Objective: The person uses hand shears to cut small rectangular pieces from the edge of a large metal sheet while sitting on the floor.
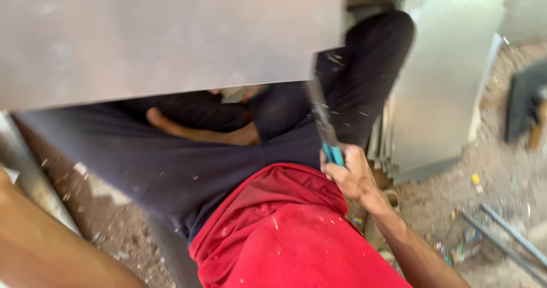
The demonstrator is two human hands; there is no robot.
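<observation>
My right hand [351, 175] grips the blue handles of a pair of metal snips [322, 120], its fingers closed around them. The dark blades point up toward the right edge of a large grey metal sheet [165, 37] that spans the top of the view above my lap. I sit in a red shirt and dark trousers, one knee raised behind the snips. Only my left arm [40, 245] shows, bare, at the lower left. Its hand is outside the picture.
A stack of cut grey metal sheets [441, 88] leans at the right. Thin metal rods [510, 239] and small scraps lie on the dusty ground. A dark object [524, 102] stands at the right edge. A bare foot [196, 129] is tucked under the sheet.
</observation>
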